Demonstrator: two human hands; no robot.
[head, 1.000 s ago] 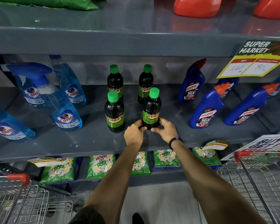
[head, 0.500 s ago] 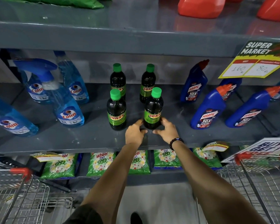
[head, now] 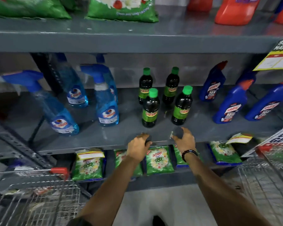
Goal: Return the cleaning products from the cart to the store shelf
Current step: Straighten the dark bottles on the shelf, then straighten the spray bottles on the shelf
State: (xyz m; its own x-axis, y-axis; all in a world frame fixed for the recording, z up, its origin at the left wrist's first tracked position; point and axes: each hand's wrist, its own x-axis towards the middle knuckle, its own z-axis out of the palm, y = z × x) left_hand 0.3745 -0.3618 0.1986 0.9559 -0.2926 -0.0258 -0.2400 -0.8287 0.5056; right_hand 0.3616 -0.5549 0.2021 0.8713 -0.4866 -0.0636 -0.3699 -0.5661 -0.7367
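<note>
Both hands empty, loosely curled, at the front lip of the middle shelf (head: 104, 141). Left hand (head: 137, 146) and right hand (head: 184, 141) sit just short of the front right dark bottle (head: 181, 107), not touching it. That green-capped bottle stands upright in a group of four, beside the other front bottle (head: 150, 108). Blur hides fingertip detail. Step looks like letting go after placing. Best way: draw hands straight toward the body, low, no sideways swing into neighbours. Then reach to the cart (head: 39, 198) at left.
</note>
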